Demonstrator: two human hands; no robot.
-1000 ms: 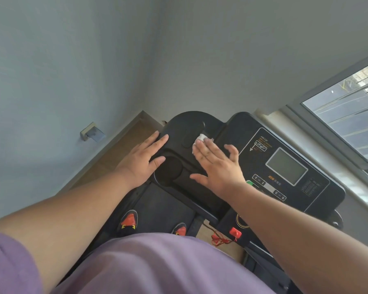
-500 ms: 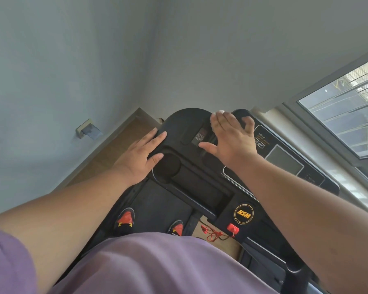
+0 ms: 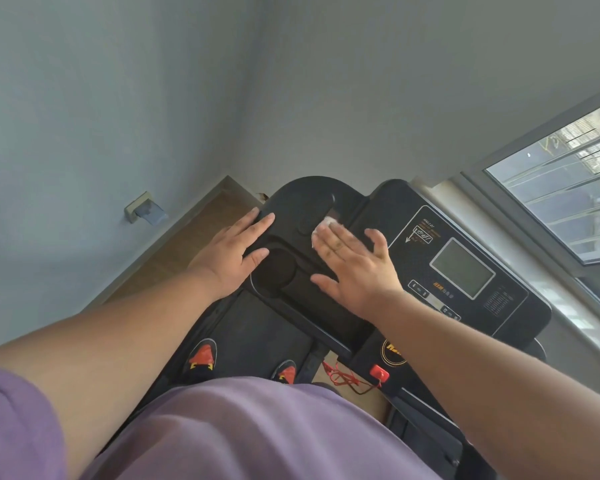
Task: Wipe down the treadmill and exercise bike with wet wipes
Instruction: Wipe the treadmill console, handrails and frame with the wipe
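Observation:
The black treadmill console [image 3: 388, 216] fills the middle of the view, with a grey display [image 3: 462, 268] on its right half and a round cup recess [image 3: 274, 273] on its left. My right hand [image 3: 355, 266] lies flat with straight fingers on the console's left tray, pressing a white wet wipe [image 3: 323, 226] whose edge shows past the fingertips. My left hand [image 3: 234, 252] rests flat on the console's left edge beside the cup recess. No exercise bike is in view.
A wall corner stands just behind the console, with a wall socket [image 3: 142, 209] low on the left wall. A window [image 3: 565, 188] and its sill run along the right. A red safety key and cord [image 3: 378, 374] hang below the console. My shoes [image 3: 203, 355] stand on the belt.
My right hand, which had slid forward and right toward the console's far edge half a second ago, has come back to the left tray with the wipe. The left hand stayed put.

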